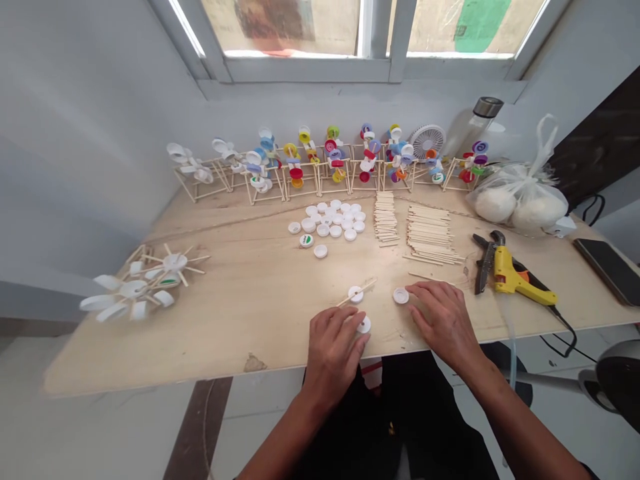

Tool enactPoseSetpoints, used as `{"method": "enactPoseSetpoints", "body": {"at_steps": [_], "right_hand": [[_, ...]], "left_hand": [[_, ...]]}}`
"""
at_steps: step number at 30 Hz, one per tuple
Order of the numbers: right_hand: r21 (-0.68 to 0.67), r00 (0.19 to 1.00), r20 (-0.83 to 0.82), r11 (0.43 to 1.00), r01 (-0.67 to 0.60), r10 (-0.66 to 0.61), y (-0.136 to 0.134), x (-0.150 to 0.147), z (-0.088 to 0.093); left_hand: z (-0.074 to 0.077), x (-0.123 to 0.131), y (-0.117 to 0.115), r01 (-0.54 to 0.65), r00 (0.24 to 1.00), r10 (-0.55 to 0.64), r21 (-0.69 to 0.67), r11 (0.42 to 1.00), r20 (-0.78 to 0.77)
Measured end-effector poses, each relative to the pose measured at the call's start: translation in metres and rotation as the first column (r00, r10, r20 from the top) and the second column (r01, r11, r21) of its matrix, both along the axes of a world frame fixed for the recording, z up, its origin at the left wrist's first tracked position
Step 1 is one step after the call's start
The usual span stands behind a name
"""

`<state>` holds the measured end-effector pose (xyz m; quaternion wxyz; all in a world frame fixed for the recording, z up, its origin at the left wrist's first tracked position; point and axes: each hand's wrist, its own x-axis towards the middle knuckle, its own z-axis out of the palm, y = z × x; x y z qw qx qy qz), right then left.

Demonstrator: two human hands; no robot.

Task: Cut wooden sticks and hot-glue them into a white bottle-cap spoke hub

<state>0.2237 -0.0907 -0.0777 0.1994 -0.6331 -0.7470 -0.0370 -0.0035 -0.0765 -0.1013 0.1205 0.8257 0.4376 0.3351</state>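
Observation:
My left hand (331, 347) rests at the table's front edge, thumb and fingers closed around a white bottle cap (365, 325) with a dark spot in its middle. Just beyond it, another white cap (355, 297) lies with a thin wooden stick (369, 285) across it. To the right, my right hand (444, 319) is held low over the table, thumb and index finger apart. Its index fingertip is at the edge of an upturned white cap (401, 296); whether it presses on it I cannot tell. A single stick (425, 277) lies beyond this hand.
Loose white caps (336, 217) and stick piles (429, 230) lie mid-table. On the right are a yellow glue gun (520, 280), black-handled pliers (484, 263), a phone (607, 270) and a knotted plastic bag (520, 197). Cap-and-stick wheels (133, 289) sit left; stick frames (303, 180) line the back.

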Motion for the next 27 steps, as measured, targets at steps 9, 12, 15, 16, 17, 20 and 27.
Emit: {"method": "enactPoseSetpoints", "body": {"at_steps": [9, 12, 15, 16, 17, 20, 27], "right_hand": [[0.127, 0.979, 0.126, 0.981, 0.145, -0.161, 0.007, 0.049, -0.01], [0.1, 0.971, 0.161, 0.982, 0.163, -0.177, 0.01, 0.054, -0.014], [0.06, 0.971, 0.173, 0.986, 0.157, -0.165, 0.014, 0.05, -0.016], [0.053, 0.972, 0.174, 0.987, 0.152, -0.159, 0.015, 0.048, -0.015], [0.05, 0.973, 0.171, 0.988, 0.146, -0.153, 0.015, 0.046, -0.014], [0.053, 0.983, 0.14, 0.993, 0.11, -0.116, 0.013, 0.035, -0.009], [-0.044, 0.993, -0.104, 0.998, -0.052, 0.048, -0.008, -0.012, -0.002]], "left_hand": [[-0.002, -0.022, 0.023, -0.187, 0.981, 0.182, -0.073, 0.98, -0.068], [-0.002, -0.018, 0.023, -0.185, 0.979, 0.174, -0.1, 0.978, -0.109], [0.0, -0.014, 0.017, -0.159, 0.983, 0.146, -0.128, 0.979, -0.109], [0.001, -0.013, 0.015, -0.153, 0.985, 0.14, -0.135, 0.979, -0.101], [0.001, -0.013, 0.013, -0.154, 0.986, 0.142, -0.14, 0.978, -0.089], [0.003, -0.014, 0.01, -0.168, 0.985, 0.162, -0.159, 0.973, -0.05], [0.003, -0.01, 0.017, -0.182, 0.982, 0.17, -0.192, 0.964, -0.079]]}}
